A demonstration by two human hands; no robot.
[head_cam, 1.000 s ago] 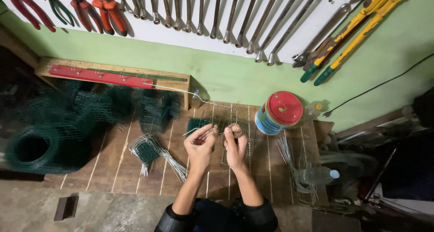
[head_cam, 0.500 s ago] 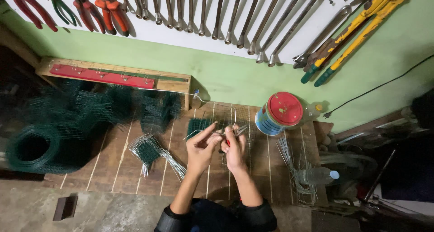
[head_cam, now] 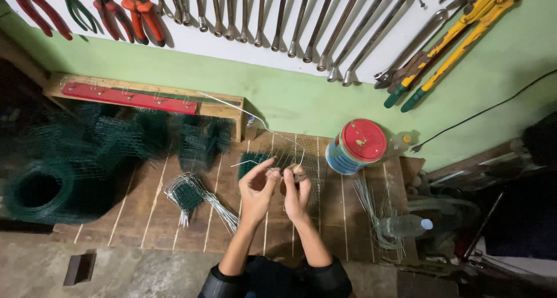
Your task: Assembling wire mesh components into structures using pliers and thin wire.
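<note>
Since a moment ago, both hands have drawn closer together over the green mesh piece (head_cam: 282,159) on the wooden worktop (head_cam: 145,217). Left hand (head_cam: 258,185) and right hand (head_cam: 296,188) pinch a thin wire (head_cam: 272,134), fingers closed on it. Judging by this, keeping the wire taut against the mesh helps a tight bend.

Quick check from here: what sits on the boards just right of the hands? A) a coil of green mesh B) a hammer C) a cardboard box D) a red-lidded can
D: the red-lidded can stands on the wooden boards just right of the right hand; the mesh roll lies far left.
</note>
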